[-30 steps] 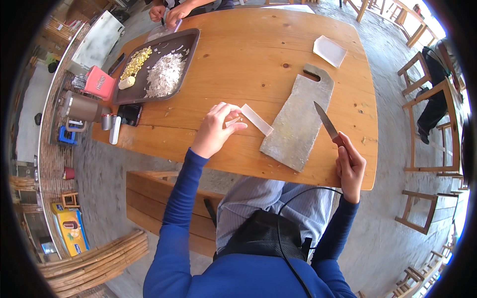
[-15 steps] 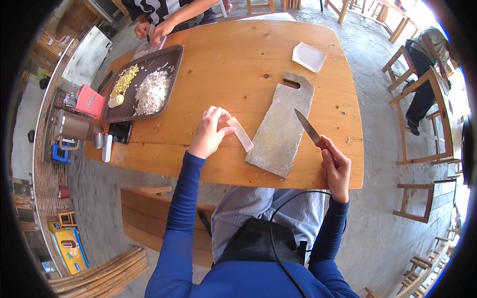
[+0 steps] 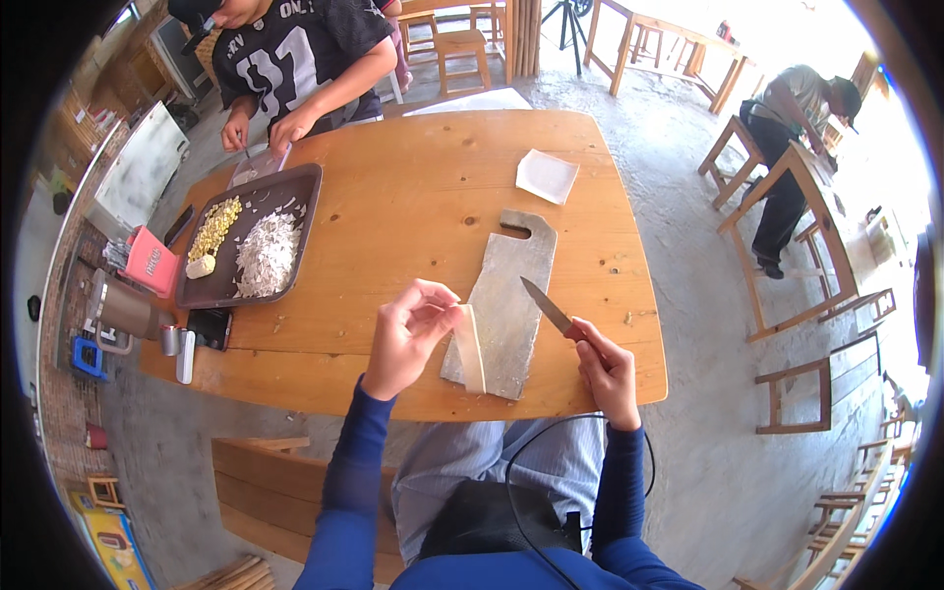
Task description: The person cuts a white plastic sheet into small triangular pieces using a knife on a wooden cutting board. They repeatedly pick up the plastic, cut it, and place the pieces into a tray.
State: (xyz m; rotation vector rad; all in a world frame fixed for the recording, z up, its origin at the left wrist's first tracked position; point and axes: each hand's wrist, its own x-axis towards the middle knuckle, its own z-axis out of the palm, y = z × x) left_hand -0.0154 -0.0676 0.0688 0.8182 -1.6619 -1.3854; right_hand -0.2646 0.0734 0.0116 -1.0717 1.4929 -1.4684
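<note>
Between the thumb and fingers of my left hand (image 3: 408, 336) hangs a thin, pale translucent strip (image 3: 472, 352). The strip tilts over the near left part of a worn grey cutting board (image 3: 513, 280) with a hooked cut-out at its far end. My right hand (image 3: 607, 372) is closed around the handle of a small knife (image 3: 547, 304). Its blade points away and to the left, over the board's right edge. Beyond the board lies a pale, roughly square sheet (image 3: 547, 177). I cannot tell what the strip is made of.
On the left of the wooden table (image 3: 403, 206), a dark tray (image 3: 214, 291) holds white shreds (image 3: 267, 258), yellow bits (image 3: 214, 228) and a pale yellow lump (image 3: 201, 266). Nearby are a red box (image 3: 151, 261), a phone (image 3: 210, 327) and a mug (image 3: 126, 313). A person (image 3: 305, 69) works across the table.
My left hand has turned, bringing the strip to hang more upright over the board. The knife stays in my right hand. The whole view has shifted, showing more of the person across.
</note>
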